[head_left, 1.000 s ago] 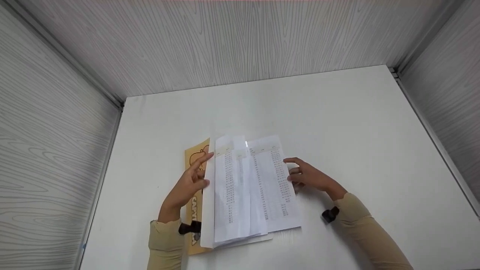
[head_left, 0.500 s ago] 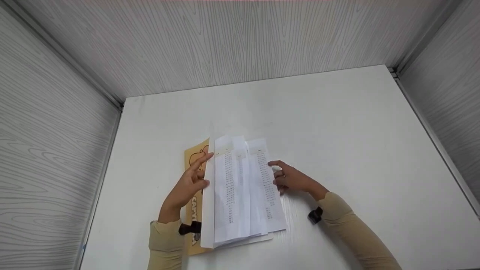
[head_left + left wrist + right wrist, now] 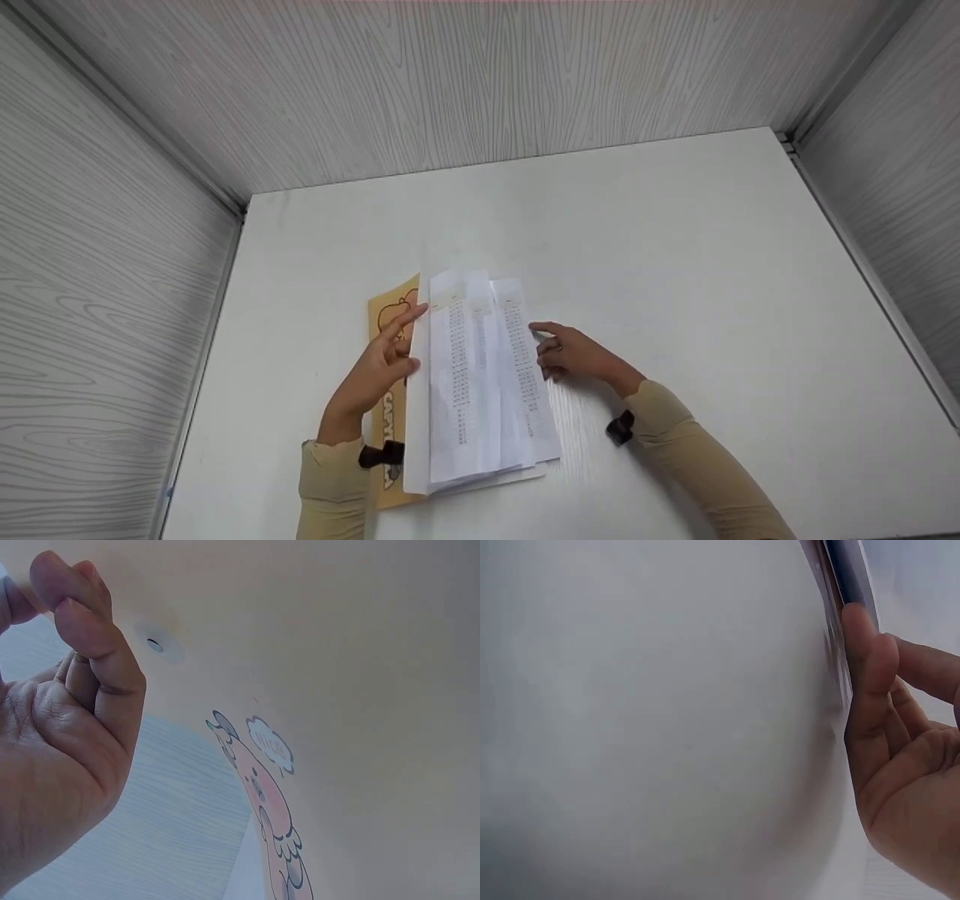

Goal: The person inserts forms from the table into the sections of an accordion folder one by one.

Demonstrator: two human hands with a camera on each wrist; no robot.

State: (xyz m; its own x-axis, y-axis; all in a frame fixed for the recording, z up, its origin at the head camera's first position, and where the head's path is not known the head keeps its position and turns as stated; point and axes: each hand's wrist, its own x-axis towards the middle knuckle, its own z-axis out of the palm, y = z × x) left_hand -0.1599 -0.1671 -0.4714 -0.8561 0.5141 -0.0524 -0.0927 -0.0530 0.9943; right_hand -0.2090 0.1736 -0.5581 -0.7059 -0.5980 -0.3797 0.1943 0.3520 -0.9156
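Observation:
A tan folder (image 3: 388, 412) with printed lettering and a drawn outline lies at the left under my left forearm, its white edge standing up. My left hand (image 3: 375, 371) holds that white edge, index finger above and thumb below. In the left wrist view a pink cartoon (image 3: 266, 802) shows on the folder's surface beside curled fingers. Several printed paper sheets (image 3: 480, 420) lie overlapping, their left part against the folder. My right hand (image 3: 577, 352) pinches the right edge of the rightmost sheet (image 3: 521, 375). In the right wrist view, pale paper hides most of the scene.
White table (image 3: 675, 240) surrounds the folder. Grey wood-grain panels stand along the back (image 3: 480, 82), left (image 3: 97, 300) and right (image 3: 885, 180). A dark wrist camera (image 3: 619, 427) sits on the right wrist.
My right hand has moved left, bringing the rightmost sheet with it so that less of that sheet shows. My left hand and the folder have stayed put.

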